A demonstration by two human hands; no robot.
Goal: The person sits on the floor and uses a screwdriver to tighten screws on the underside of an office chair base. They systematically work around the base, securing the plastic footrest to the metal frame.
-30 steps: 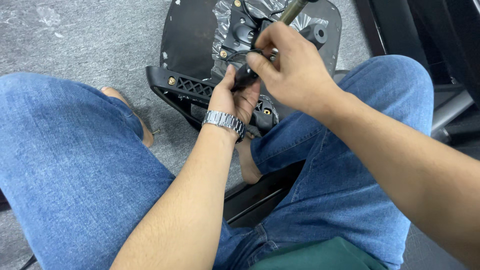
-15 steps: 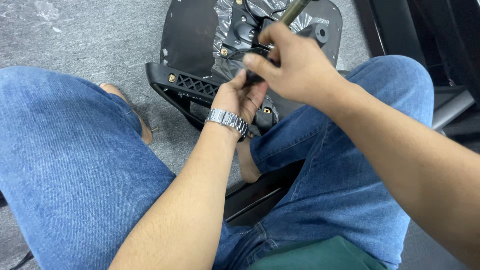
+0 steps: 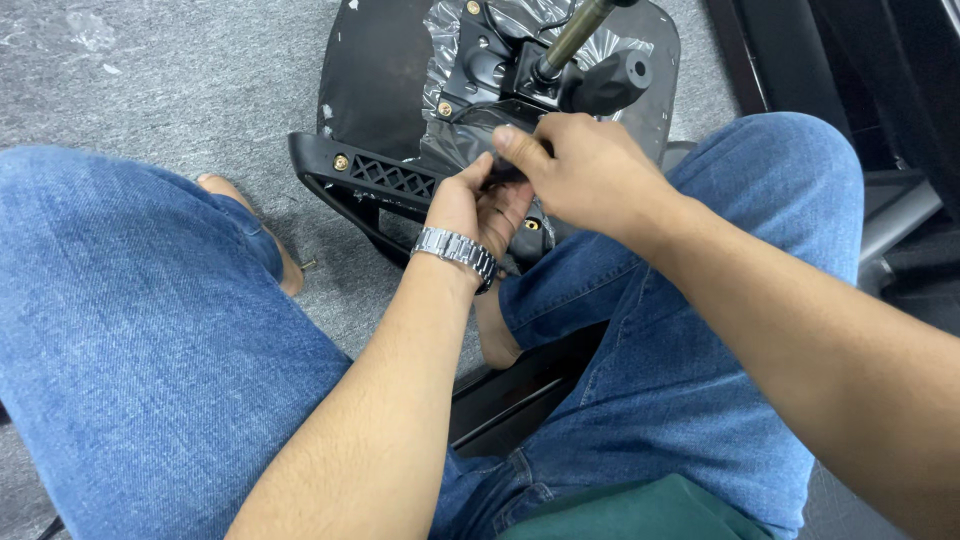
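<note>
Our left hand and right hand pinching one small black part together, over our upturned chair base, black knob just beyond, grey carpet underneath

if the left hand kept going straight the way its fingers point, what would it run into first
Most likely the right hand: the left hand points up and slightly right, and the two already seem to touch around a small dark part. Beyond that lies the black seat underside with its knobbed lever. Depth is hard to judge.

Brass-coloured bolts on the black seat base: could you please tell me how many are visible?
4: one on the armrest bracket, one left of the mechanism plate, one at the top edge, one beside the left hand. Hands may hide others.
</note>
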